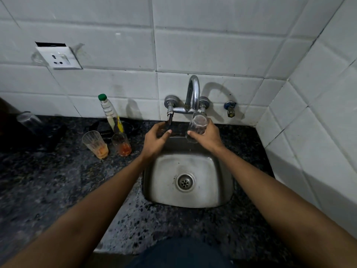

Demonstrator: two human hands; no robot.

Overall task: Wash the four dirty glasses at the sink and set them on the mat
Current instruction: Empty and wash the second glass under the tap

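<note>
My right hand (207, 137) grips a clear glass (198, 125) under the spout of the chrome tap (194, 91), over the back of the steel sink (170, 190). My left hand (156, 139) is at the tap's left lever handle (170, 119), thumb and fingers around it. Two dirty glasses stand on the counter left of the sink: one with orange dregs (95, 145), one with red dregs (121, 145). Another glass (29, 120) lies upside down on a dark mat (50, 138) at the far left. No water stream is visible.
A green-capped bottle (110, 115) stands against the wall behind the dirty glasses, by a dark dish (102, 126). The speckled granite counter (58, 186) surrounds the sink. A small valve (230, 109) and a wall socket (59, 59) sit on the tiled wall.
</note>
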